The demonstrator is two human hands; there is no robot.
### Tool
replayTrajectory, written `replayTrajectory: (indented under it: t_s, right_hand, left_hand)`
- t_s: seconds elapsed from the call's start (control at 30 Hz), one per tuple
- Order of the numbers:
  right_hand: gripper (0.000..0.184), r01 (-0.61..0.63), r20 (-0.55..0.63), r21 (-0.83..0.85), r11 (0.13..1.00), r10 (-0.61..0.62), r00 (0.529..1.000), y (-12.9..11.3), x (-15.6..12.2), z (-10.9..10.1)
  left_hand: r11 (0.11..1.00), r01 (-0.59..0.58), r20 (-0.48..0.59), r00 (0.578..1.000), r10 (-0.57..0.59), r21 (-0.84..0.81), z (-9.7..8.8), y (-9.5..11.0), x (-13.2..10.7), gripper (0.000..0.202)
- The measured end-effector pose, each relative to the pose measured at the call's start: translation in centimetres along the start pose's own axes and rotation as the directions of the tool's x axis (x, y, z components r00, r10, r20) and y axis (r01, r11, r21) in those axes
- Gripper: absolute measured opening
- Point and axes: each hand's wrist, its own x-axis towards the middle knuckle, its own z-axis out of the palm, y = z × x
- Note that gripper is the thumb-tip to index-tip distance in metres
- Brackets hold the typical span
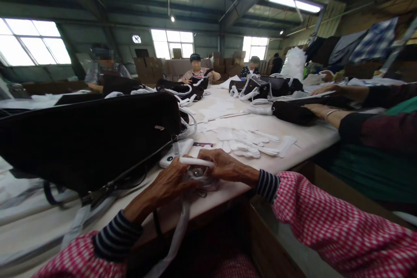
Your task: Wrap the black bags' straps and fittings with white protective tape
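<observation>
At the near edge of the surface (293,152), the left hand (164,186) and right hand (228,167) curl shut on a white strap (195,161). A black handbag (81,139) sits at ten o'clock; a hard tug could tear the strap loose.

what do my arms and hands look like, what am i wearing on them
Both forearms wear loose red-and-white gingham oversleeves. Dark-and-white striped cuffs show beyond them at the wrists. The left hand and the right hand are bare, with no gloves.
</observation>
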Motion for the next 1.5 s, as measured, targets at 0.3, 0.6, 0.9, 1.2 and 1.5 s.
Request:
replayTrajectory:
  t_s: [0.3,0.6,0.9,1.2,1.5]
  right_hand:
    - [0.029,-0.098,0.022,-0.023,0.995,0.099,0.995,-1.6,-0.1,-1.5]
    - [0.047,-0.112,0.123,-0.307,0.945,0.157,0.98,-2.2,-1.1,-4.1]
    - [0.051,-0.074,0.239,-0.837,0.542,0.484,0.842,-5.4,0.9,-3.8]
    - [0.018,0.014,0.285,-0.813,0.582,0.377,0.881,-4.6,3.1,-2.3]
    - [0.019,-0.076,0.178,-0.825,0.56,0.385,0.906,-4.8,3.1,-1.6]
  left_hand:
    - [1.0,0.004,0.113,0.994,-0.006,0.022,-0.2,-0.2,0.6,0.043]
    - [0.994,0.063,0.12,0.99,-0.074,0.091,0.5,-0.3,0.5,0.033]
    - [0.996,0.063,0.1,0.993,-0.07,0.068,0.9,-0.8,0.4,0.037]
    - [0.997,0.038,0.045,0.998,-0.041,0.064,1.3,-1.5,0.1,0.041]
    - [0.993,0.12,0.066,0.991,-0.12,0.004,-0.6,-1.2,1.9,0.034]
